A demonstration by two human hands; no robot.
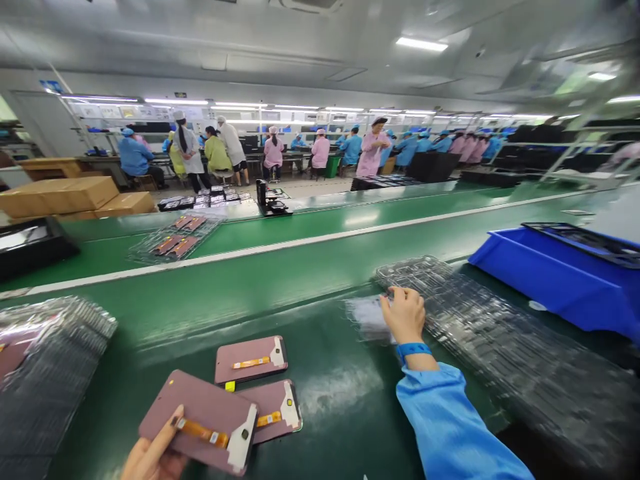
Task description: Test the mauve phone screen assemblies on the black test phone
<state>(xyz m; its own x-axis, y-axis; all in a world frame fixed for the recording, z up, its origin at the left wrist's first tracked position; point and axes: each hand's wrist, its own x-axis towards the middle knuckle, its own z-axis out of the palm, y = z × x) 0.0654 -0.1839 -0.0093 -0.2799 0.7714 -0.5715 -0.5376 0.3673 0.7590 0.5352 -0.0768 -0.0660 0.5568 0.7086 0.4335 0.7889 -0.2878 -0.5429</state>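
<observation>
Green table [350,433]: above its near left, the left hand's [153,459] fingers grasp a pinkish panel [204,408], long axis slanting down rightward. Well rightward, the right hand [406,316] meets white sheets [367,317]; grip indeterminable.

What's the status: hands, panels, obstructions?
Left hand gripping one panel. Right hand at white material, grip unclear. Two more panels on green surface, one partly hidden behind held panel.
</observation>
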